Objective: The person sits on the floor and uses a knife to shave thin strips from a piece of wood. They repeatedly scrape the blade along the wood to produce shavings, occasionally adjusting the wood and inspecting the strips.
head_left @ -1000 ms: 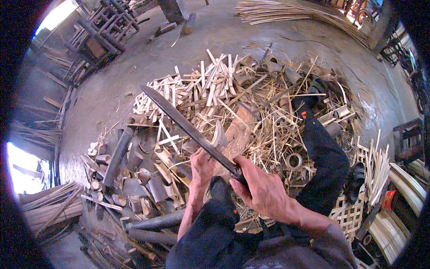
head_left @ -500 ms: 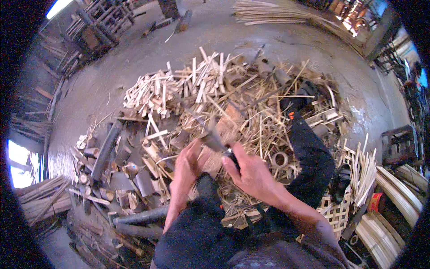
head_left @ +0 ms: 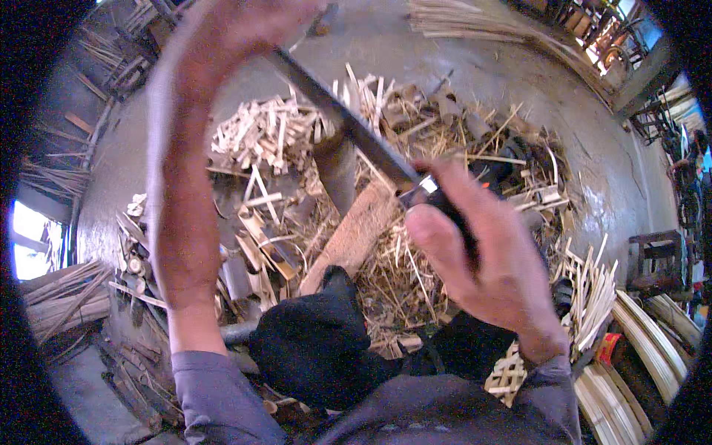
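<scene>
Your right hand (head_left: 489,274) is clenched on the dark handle of the long knife (head_left: 348,122); the blade runs up and to the left from it. The blade sits in the top of a bamboo piece (head_left: 337,174) that stands upright on the wood block (head_left: 356,233), just beyond your knee. So the split seems only begun: the blade looks to be at the top end and the piece is not yet in two halves, as far as I can judge.

Much is already cut, I think: a pile of pale split sticks (head_left: 259,133) lies far left, curved bamboo pieces (head_left: 252,245) at near left, and thin strips (head_left: 593,289) at right.

Your left hand (head_left: 252,18) is raised at the top edge, blurred and cut off, so I can't tell if it's open or holding sth. Exact depth of the blade in the bamboo is hard to see. The floor (head_left: 475,67) far away is bare concrete.
</scene>
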Motion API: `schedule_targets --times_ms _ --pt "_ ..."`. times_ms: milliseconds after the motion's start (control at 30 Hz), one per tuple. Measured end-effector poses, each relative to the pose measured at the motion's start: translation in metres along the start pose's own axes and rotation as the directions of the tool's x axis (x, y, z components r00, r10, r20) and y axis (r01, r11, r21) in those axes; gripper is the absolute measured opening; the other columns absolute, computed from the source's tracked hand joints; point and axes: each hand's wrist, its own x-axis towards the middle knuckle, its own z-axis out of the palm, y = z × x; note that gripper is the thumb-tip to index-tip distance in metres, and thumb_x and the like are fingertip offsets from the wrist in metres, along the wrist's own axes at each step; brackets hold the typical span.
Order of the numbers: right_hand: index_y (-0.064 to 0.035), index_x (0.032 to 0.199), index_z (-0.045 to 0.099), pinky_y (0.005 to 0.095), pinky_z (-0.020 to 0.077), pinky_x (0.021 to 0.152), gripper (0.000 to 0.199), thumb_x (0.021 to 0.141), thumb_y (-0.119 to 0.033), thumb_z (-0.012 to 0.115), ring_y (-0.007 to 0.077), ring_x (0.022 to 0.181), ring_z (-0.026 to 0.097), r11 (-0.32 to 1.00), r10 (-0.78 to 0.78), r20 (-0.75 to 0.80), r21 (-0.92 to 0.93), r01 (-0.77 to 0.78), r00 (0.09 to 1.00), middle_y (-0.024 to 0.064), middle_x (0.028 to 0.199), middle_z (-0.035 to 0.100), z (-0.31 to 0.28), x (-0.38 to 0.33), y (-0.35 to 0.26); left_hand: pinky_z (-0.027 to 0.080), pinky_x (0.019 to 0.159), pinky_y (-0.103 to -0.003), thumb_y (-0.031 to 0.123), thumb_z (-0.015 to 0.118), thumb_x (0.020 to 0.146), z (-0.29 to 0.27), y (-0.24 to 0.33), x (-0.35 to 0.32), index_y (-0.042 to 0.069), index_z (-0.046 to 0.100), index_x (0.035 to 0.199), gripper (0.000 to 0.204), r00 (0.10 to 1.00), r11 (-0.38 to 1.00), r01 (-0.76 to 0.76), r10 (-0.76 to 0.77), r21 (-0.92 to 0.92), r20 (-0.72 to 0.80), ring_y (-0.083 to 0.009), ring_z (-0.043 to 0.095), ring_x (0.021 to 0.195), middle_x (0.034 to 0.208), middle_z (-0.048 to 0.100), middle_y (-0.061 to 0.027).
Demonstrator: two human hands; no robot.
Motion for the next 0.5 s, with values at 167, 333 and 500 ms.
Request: schedule_targets --times_ms 167,333,500 --pt "-0.0014 0.117 0.052 0.0459 0.0482 0.067 0.037 0.094 -0.03 0.049 0.0418 0.077 0.061 0.975 0.162 0.089 -0.171 -0.145 0.983 0.0252 0.086 0.06 0.086 -0.043 0.167 0.05 0.083 -0.045 0.037 0.046 0.092 0.044 0.039 0.003 0.01 0.065 0.101 0.034 0.966 0.971 -0.181 0.205 0.158 -0.155 -0.0336 0.062 0.098 0.1 0.067 -0.0138" --pt "-0.0024 0.105 0.052 0.0422 0.0472 0.063 0.032 0.094 -0.033 0.049 0.0394 0.068 0.061 0.963 0.268 0.117 -0.049 -0.264 0.956 0.0205 0.072 0.06 0.106 -0.038 0.165 0.051 0.08 -0.045 0.04 0.043 0.092 0.172 -0.045 -0.077 0.011 0.065 0.098 0.037 0.686 0.858 0.384 -0.513 0.342 0.516 -0.0353 0.063 0.093 0.095 0.067 -0.0151" --pt "-0.0029 0.099 0.052 0.0429 0.0457 0.061 0.034 0.095 -0.037 0.048 0.0386 0.067 0.059 0.958 0.287 0.254 -0.054 -0.283 0.923 0.0207 0.071 0.057 0.061 -0.006 0.134 0.051 0.076 -0.045 0.038 0.048 0.089 0.168 -0.048 -0.079 0.009 0.064 0.102 0.036 0.758 0.846 0.495 -0.533 0.201 0.376 -0.0376 0.064 0.088 0.096 0.067 -0.0157"
